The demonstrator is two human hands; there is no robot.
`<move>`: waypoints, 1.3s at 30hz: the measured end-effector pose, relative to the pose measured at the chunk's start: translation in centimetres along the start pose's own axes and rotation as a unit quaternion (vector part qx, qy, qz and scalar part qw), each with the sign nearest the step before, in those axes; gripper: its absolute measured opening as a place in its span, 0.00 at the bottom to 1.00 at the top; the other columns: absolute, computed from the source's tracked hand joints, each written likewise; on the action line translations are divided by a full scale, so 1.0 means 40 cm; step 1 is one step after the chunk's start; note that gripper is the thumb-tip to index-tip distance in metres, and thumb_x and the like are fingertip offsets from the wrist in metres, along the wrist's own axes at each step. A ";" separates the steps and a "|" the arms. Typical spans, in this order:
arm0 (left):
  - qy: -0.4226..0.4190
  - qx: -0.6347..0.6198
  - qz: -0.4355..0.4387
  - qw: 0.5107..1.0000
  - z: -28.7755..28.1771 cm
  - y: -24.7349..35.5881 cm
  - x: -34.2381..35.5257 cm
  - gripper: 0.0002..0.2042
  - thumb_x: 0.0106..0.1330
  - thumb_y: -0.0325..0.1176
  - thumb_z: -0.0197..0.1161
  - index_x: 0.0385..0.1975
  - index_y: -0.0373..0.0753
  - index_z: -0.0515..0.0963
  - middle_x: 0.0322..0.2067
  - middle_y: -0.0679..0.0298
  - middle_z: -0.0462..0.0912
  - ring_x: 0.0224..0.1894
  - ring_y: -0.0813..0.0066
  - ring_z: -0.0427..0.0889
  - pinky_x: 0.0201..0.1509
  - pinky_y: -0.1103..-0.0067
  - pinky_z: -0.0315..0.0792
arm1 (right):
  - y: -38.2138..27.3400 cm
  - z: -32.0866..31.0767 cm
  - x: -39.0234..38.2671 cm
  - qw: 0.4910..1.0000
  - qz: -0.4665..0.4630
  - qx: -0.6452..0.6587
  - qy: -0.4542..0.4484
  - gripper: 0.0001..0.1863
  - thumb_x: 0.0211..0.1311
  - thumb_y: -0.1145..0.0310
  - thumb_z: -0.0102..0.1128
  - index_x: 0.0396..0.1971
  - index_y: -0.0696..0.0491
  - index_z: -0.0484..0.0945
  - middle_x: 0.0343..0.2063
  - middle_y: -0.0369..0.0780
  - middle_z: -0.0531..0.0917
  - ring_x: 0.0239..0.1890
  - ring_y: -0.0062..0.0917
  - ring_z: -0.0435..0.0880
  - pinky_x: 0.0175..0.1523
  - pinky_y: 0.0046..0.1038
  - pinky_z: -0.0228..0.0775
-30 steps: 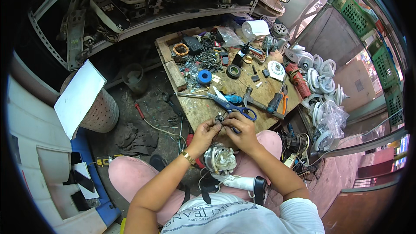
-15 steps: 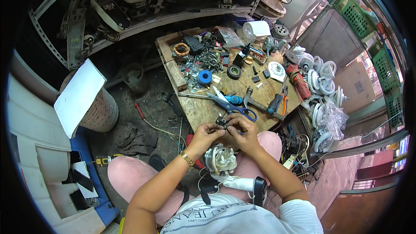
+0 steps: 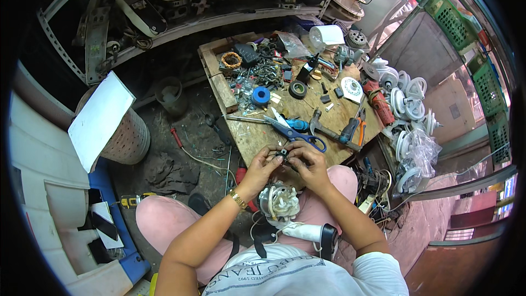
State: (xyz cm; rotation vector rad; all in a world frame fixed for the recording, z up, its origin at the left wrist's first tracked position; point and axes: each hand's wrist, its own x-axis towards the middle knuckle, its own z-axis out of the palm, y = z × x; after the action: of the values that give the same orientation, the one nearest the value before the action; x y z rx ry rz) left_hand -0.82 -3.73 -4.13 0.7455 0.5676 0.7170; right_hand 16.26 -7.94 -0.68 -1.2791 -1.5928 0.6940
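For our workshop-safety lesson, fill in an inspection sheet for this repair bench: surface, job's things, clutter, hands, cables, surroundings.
Surface: low wooden board, scuffed, mostly covered.
Job's things: small dark part held in both hands above a white motor assembly in the lap.
Clutter: blue-handled scissors, hammer, blue tape roll, black tape roll, screws.
Hands: left hand and right hand, both with a grip on the part.
Cables: loose wire on the floor.
Surroundings: white fan hubs, perforated drum, green crates.

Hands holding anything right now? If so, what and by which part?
Yes. Left hand and right hand together pinch a small dark part between their fingertips, one hand on each side. What the part is cannot be told.
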 end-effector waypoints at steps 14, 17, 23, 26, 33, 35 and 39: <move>0.083 0.034 0.081 0.993 0.005 -0.029 0.010 0.10 0.66 0.26 0.61 0.42 0.39 0.67 0.31 0.69 0.77 0.27 0.88 0.74 0.27 0.88 0.68 | 0.010 0.004 -0.029 0.992 -0.045 -0.100 0.058 0.05 0.48 0.80 0.67 0.26 0.58 0.80 0.26 0.40 0.80 0.29 0.27 0.77 0.35 0.26 0.68; 0.095 0.058 0.139 0.984 0.003 -0.040 0.019 0.10 0.66 0.24 0.59 0.42 0.39 0.67 0.31 0.69 0.76 0.28 0.87 0.75 0.28 0.87 0.71 | 0.011 0.014 -0.032 0.992 -0.040 -0.096 0.066 0.05 0.49 0.79 0.66 0.27 0.59 0.78 0.27 0.39 0.82 0.29 0.26 0.78 0.35 0.25 0.69; 0.089 0.003 0.084 0.992 0.006 -0.021 0.007 0.11 0.65 0.22 0.57 0.44 0.38 0.65 0.34 0.66 0.76 0.30 0.83 0.78 0.32 0.84 0.80 | 0.010 0.050 -0.049 0.963 0.236 0.123 0.038 0.04 0.58 0.75 0.63 0.31 0.59 0.78 0.28 0.32 0.80 0.33 0.11 0.74 0.37 0.19 0.68; 0.064 -0.033 0.075 0.995 0.006 -0.012 0.003 0.12 0.65 0.21 0.57 0.45 0.37 0.66 0.36 0.65 0.76 0.32 0.81 0.79 0.34 0.84 0.80 | 0.016 0.046 -0.052 0.969 0.214 0.123 0.032 0.04 0.57 0.76 0.63 0.31 0.59 0.78 0.29 0.33 0.80 0.33 0.12 0.75 0.38 0.18 0.68; 0.049 -0.043 0.063 0.996 -0.008 -0.021 0.010 0.15 0.63 0.21 0.60 0.49 0.37 0.67 0.38 0.66 0.76 0.34 0.82 0.80 0.35 0.83 0.81 | -0.048 0.057 -0.039 0.985 0.124 0.033 0.117 0.05 0.55 0.78 0.65 0.31 0.59 0.78 0.28 0.35 0.81 0.29 0.16 0.77 0.34 0.20 0.69; 0.057 0.015 0.130 0.990 -0.013 -0.031 0.016 0.16 0.63 0.20 0.61 0.49 0.38 0.67 0.39 0.66 0.76 0.35 0.82 0.79 0.37 0.83 0.79 | -0.052 0.039 -0.037 0.991 0.059 -0.103 0.063 0.07 0.52 0.80 0.65 0.32 0.58 0.79 0.28 0.38 0.82 0.26 0.20 0.78 0.31 0.22 0.69; 0.045 0.000 0.082 0.996 -0.005 -0.028 0.011 0.18 0.63 0.21 0.61 0.50 0.38 0.66 0.40 0.66 0.76 0.38 0.82 0.78 0.41 0.83 0.77 | -0.003 0.031 -0.040 0.992 -0.017 -0.099 0.078 0.08 0.50 0.80 0.65 0.32 0.59 0.79 0.29 0.41 0.82 0.25 0.25 0.79 0.30 0.24 0.69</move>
State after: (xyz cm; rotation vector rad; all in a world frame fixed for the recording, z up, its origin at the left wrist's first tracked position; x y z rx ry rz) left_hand -0.25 -3.90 -5.19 0.7692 0.5923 0.9055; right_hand 15.10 -9.34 -1.59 -1.4105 -1.5802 0.4105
